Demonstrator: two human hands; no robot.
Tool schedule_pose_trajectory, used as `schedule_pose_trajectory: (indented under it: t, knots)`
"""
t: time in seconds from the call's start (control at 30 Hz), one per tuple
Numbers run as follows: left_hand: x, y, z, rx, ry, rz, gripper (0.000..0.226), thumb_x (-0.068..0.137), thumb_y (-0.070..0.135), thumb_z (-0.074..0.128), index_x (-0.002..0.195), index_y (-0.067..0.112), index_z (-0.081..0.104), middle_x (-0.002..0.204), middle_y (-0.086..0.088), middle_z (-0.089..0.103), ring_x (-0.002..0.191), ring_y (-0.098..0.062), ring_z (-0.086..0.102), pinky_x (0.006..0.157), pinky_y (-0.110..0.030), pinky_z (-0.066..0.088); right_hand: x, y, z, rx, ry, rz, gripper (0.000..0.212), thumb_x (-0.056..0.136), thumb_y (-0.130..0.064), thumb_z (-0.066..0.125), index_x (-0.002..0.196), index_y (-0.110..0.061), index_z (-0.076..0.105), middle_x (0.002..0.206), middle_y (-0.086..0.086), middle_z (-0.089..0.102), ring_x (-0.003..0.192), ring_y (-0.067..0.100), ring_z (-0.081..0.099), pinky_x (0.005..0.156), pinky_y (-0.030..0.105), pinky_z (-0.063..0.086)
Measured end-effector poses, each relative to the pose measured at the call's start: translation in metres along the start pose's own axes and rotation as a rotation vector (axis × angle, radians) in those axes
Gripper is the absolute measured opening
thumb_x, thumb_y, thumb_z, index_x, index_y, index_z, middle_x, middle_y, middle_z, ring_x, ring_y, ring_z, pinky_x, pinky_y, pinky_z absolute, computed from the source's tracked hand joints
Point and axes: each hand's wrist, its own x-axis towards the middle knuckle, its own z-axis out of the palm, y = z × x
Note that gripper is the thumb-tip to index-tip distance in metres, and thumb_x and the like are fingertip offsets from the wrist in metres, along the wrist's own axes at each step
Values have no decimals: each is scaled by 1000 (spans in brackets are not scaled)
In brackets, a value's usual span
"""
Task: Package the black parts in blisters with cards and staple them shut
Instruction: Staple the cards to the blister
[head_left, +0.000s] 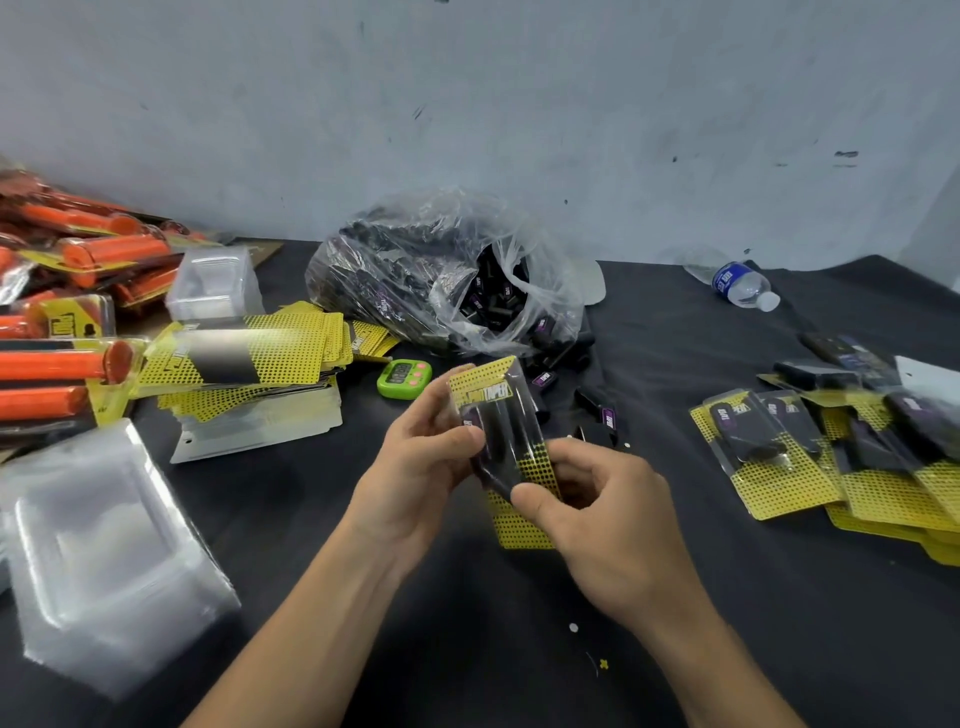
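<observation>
left forearm (311, 597): bare, rises from bottom left toward centre | left hand (415, 467): thumb across the front of a pack (501, 415), fingers curled behind its top | right forearm (727, 675): bare, enters from bottom right | right hand (618, 530): back toward camera, thumb and curled fingers pinch the pack's lower part | hands close together

Shows a yellow card (524, 527) with black dot pattern and a black part (501, 431) between the fingers (530, 501). Left of the fingers: lime-green timer (404, 378), yellow black-dotted cards (260, 353), orange packs (57, 364). Beyond the fingers: black parts (493, 296) in a clear bag (431, 270). Beneath: black cloth (467, 623).
</observation>
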Motion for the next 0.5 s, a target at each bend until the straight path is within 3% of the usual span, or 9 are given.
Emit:
schedule_pose_trajectory:
  t: [0.1,0.17,0.27,0.33,0.4,0.47,0.5]
  knots:
    - [1,5,1,-94,145,-4,34,77,31,75,110,20,79,102,-5,74,85,-18,70,79,-32,57,-3,-1,5,-62,35,-62,22,81,-16,80,97,-32,79,83,-22,76,79,0,72,71,16,54]
    - [4,6,-2,-191,279,-50,47,79,35,73,122,14,71,100,-8,70,83,-20,67,81,-37,54,-5,0,7,-91,65,-89,27,79,-14,81,100,-30,80,84,-26,75,80,-5,70,70,7,49]
    - [8,8,-3,-211,332,-88,57,81,34,70,134,12,66,103,-8,70,84,-20,67,75,-33,59,-6,2,11,-82,112,-130,37,78,-12,82,110,-30,78,91,-31,73,87,-9,69,76,2,46]
    - [10,7,-3,-186,382,-92,52,80,34,70,126,9,70,101,-9,73,83,-19,68,77,-32,61,-7,1,12,-24,100,-126,44,80,-14,80,119,-34,75,99,-29,74,96,-8,69,82,5,49]
    - [10,4,-5,-111,447,-93,34,83,34,71,103,8,79,94,-10,77,79,-20,71,81,-36,60,-6,1,12,33,81,-110,46,81,-19,78,123,-37,72,100,-24,76,98,-3,71,84,12,53]
    - [10,-1,-6,48,499,-59,23,89,30,73,83,10,83,87,-11,78,72,-19,72,71,-34,61,-5,1,10,53,69,-99,44,80,-25,74,121,-41,71,94,-21,77,92,2,73,80,18,56]
    - [10,-3,-9,116,526,-30,18,89,26,76,83,10,84,84,-11,78,69,-17,71,66,-31,61,-4,2,10,68,75,-89,44,79,-27,73,121,-42,71,90,-20,77,90,4,73,78,20,55]
